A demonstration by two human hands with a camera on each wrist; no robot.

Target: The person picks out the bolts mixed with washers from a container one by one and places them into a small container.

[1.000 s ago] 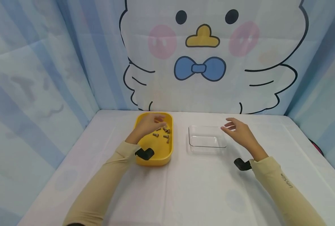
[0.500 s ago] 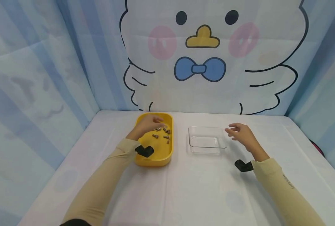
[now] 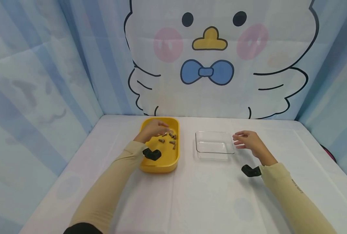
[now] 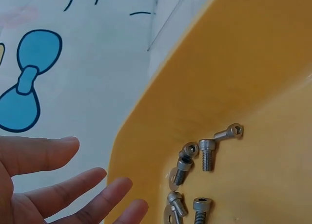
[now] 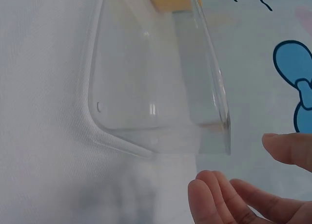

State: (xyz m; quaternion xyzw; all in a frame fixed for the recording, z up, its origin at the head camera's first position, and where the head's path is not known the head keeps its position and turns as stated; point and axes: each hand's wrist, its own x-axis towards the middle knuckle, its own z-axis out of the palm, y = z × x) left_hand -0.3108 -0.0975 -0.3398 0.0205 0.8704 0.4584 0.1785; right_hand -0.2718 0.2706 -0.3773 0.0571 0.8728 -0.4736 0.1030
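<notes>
My left hand (image 3: 153,130) hovers over the far left part of a yellow tray (image 3: 160,167), fingers loosely extended and holding nothing. Several metal socket-head screws (image 4: 207,156) lie in the tray, below and beside the fingertips in the left wrist view. Flat washers (image 4: 173,179) lie among them, partly covered by the screws. My right hand (image 3: 250,143) is at the right end of a clear rectangular plastic box (image 3: 215,153), its fingertips close to the box wall. In the right wrist view its thumb (image 5: 290,148) stands apart from the fingers, with nothing between them.
Both containers stand on a white cloth-covered table (image 3: 197,201), the tray left of the box. Behind the table hangs a printed curtain (image 3: 208,97), and blue striped curtains (image 3: 39,97) close off the sides. Black wrist mounts (image 3: 152,154) stick out by both sleeves.
My right hand has come down slightly toward the near side, beside the box. My left hand stays over the tray with only small shifts. Containers and screws look unmoved.
</notes>
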